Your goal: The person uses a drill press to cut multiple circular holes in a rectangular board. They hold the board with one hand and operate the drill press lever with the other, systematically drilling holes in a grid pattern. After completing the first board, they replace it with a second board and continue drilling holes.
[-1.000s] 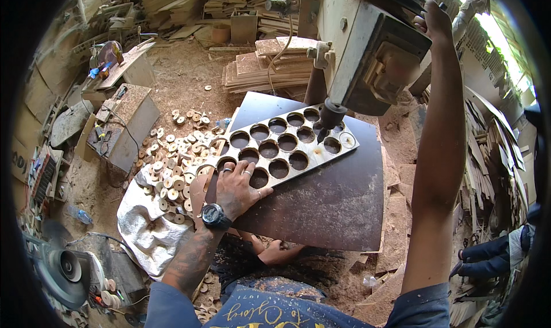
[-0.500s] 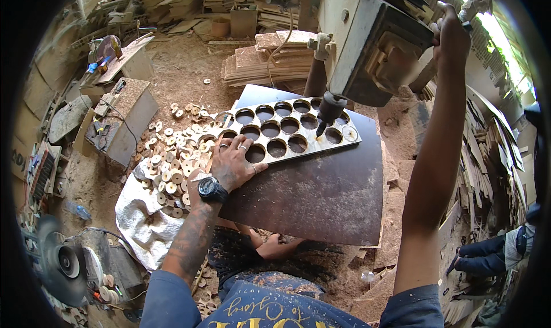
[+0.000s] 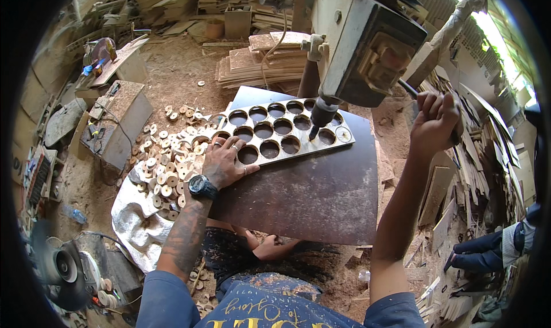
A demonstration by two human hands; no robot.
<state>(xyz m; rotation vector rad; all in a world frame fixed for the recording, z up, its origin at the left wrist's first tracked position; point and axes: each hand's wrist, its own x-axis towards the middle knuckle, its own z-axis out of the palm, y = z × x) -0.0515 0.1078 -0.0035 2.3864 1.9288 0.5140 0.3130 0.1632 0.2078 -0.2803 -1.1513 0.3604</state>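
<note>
The left hand (image 3: 227, 161) lies palm down on the left end of the pale perforated board (image 3: 298, 151), fingers spread, its arm stretched forward; it presses flat and does not clasp around. The right hand (image 3: 436, 121) is raised at the right, elbow bent, fingers curled tightly on one dark lever (image 3: 407, 88).

There is one board, with more than a dozen round holes in three rows; hand and drill hide some, so I cannot count exactly. One drill bit (image 3: 314, 132) stands above it; whether it touches, I cannot tell. The wooden discs (image 3: 172, 167) are too many to count.

The board rests slanted on the dark table (image 3: 310, 207), its right end inside the table's right edge. A wide strip of tabletop extends toward the person.
</note>
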